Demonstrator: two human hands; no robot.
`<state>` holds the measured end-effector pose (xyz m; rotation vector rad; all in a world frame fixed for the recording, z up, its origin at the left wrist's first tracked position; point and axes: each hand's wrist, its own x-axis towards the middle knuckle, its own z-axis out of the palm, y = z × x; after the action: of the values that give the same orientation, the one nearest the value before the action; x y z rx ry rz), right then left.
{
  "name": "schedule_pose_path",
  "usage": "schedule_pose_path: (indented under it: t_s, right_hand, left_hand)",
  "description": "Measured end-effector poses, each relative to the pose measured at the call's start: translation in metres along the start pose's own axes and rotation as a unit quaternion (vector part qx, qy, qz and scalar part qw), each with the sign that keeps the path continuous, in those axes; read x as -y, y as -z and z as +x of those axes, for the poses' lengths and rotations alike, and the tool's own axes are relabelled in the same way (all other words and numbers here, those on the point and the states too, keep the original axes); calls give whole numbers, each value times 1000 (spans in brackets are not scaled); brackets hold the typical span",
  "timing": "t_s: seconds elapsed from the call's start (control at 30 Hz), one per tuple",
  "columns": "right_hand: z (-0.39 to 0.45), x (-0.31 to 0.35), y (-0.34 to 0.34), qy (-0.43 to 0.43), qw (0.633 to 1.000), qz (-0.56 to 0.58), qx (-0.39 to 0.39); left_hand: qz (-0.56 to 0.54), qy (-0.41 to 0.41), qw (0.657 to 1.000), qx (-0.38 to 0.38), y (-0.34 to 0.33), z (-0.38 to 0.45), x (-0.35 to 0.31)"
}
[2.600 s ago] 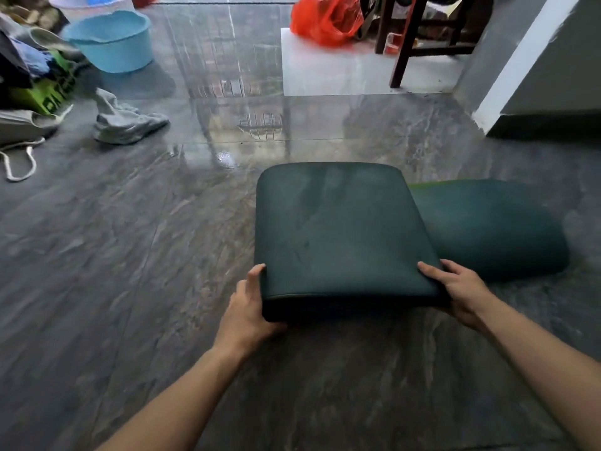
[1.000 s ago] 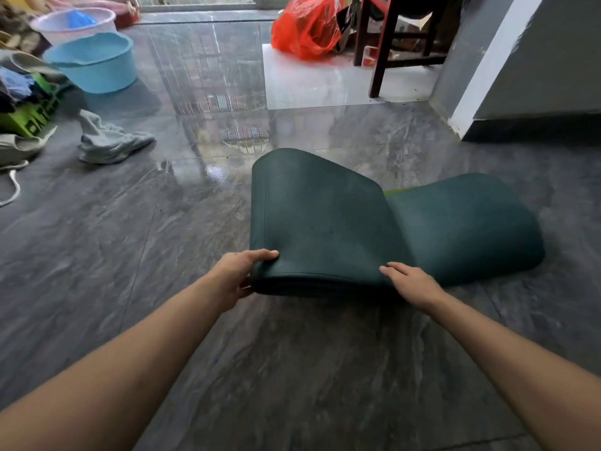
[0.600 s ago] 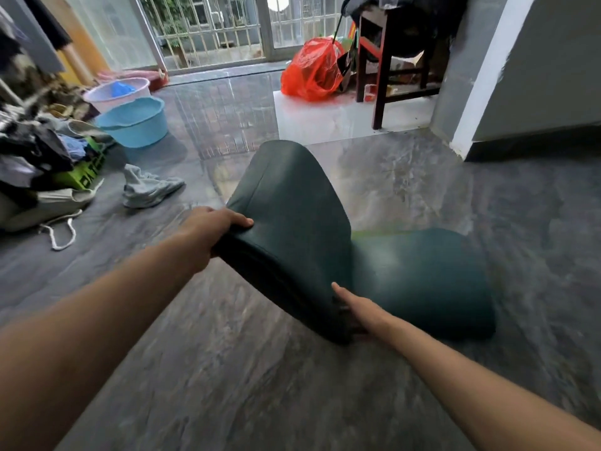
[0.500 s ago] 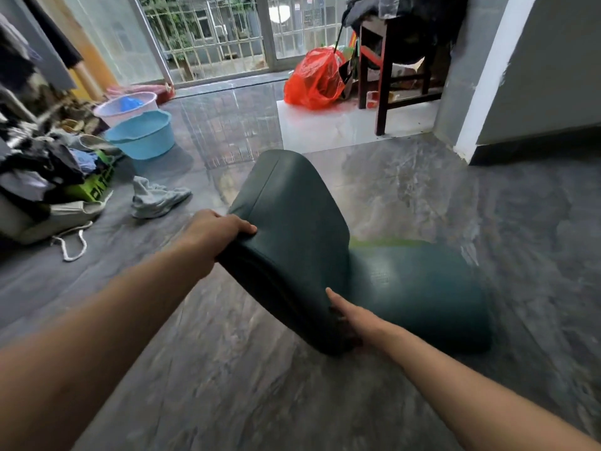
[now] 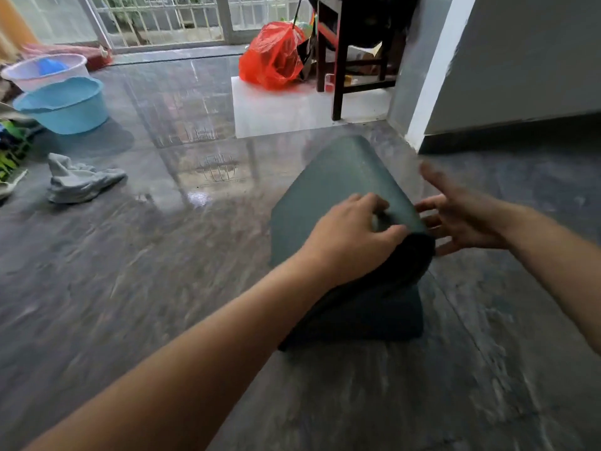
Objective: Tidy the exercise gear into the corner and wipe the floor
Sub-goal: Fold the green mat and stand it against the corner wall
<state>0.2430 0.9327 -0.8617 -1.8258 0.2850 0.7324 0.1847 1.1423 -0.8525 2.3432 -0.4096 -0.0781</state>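
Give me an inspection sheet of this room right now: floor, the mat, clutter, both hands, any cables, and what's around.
Surface: grey marble-look floor, glossy, with window reflections near the middle.
Job's things: dark green exercise mat, folded over itself, upper layer lifted; grey rag crumpled on the floor at left.
Clutter: blue basin, pink basin, orange plastic bag, pile of clothes at the left edge.
Hands: left hand grips the mat's folded edge; right hand open, blurred, beside that edge.
Cables: nothing seen.
Surroundings: wooden chair, white wall corner, barred glass door.
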Motion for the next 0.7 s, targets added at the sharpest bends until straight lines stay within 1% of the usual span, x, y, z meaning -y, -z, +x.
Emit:
schedule_pose_path:
  t_s: [0.03,0.07,0.1,0.13,0.17,0.2,0.23,0.27,0.33,0.37,0.4,0.43,0.5,0.53,0.6,0.67,0.7]
  right_hand:
    - [-1,-13,10,-22,1000,-12,-11]
    - [0,-27,16,-42,999,-27,-21]
    - [1,-42,21,-61,997,-36,-27]
    - [5,-58,24,-81,995,-44,-44]
    - [9,-73,25,-100,992,-42,-62]
    - [14,-90,27,-121,989,-28,-81]
    - [20,-107,29,-136,986,-1,-92]
    - [23,-120,28,-150,983,28,-98]
    - [29,-144,25,-185,973,71,-120]
    - [33,-154,23,-199,966,81,-145]
    - [37,-163,22,-195,961,80,-180]
    - [43,-170,23,-180,957,56,-222]
    - [51,-177,23,-144,943,-69,-292]
    - [54,-177,22,-129,933,-123,-313]
    - [57,-174,18,-116,926,-164,-320]
    - [58,-176,17,-112,927,-169,-317]
    - [57,-176,17,-111,929,-168,-311]
  left_hand:
    - [-30,-22,998,50,-13,-1,4]
    - [-69,-31,994,84,-25,-2,14]
    - [-98,-27,991,87,-35,-2,30]
    - [-114,-9,992,57,-43,-2,48]
    - [-111,28,993,10,-50,-3,70]
    - [-92,84,992,-35,-56,-3,94]
    - [-59,151,985,-65,-59,-6,117]
    - [-27,223,972,-71,-60,-10,138]
    - [-5,356,933,-48,-63,-20,172]
    - [-18,400,915,-37,-64,-24,184]
    - [-42,426,903,-33,-67,-25,193]
    - [-77,442,893,-32,-71,-25,201]
    - [-146,461,875,-23,-79,-21,207]
    - [-168,465,869,-12,-83,-19,206]
    - [-180,462,868,12,-93,-16,203]
    - [-197,455,869,3,-104,-15,206]
    - [-218,457,862,-4,-109,-16,209]
